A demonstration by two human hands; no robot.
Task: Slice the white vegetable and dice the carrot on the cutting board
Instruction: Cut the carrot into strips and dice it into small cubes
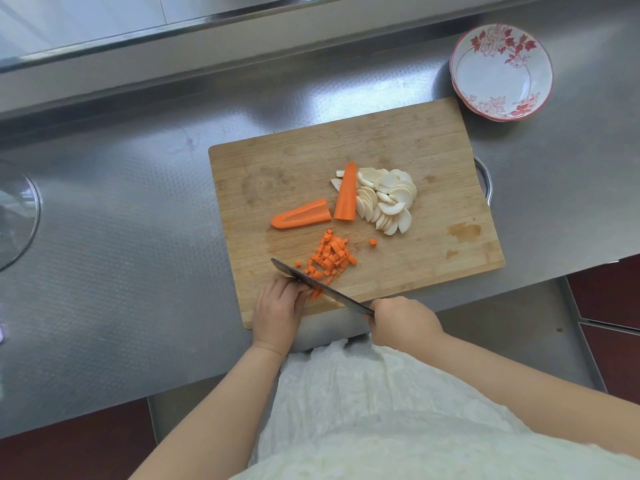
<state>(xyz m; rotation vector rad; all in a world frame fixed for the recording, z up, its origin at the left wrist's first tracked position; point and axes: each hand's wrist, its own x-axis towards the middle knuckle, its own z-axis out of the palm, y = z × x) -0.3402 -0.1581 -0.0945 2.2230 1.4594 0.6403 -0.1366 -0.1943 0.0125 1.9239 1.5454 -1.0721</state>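
A wooden cutting board (408, 143) lies on the steel counter. A pile of white vegetable slices (389, 199) sits right of the board's centre. Two uncut carrot pieces rest beside it: one upright (347, 194) against the slices, one lying flat (301, 215) to its left. Diced carrot cubes (330, 259) are heaped near the front edge. My right hand (401, 320) grips the handle of a knife (311, 284), whose blade lies across the carrot strips. My left hand (278, 308) presses down on the carrot strips (314, 293) beside the blade, fingers curled.
Stacked white bowls with red flower patterns (502, 72) stand beyond the board's far right corner. A glass lid (17, 216) lies at the counter's left edge. A metal handle (485, 181) pokes out from under the board's right side. A raised steel ledge (207, 26) runs along the back.
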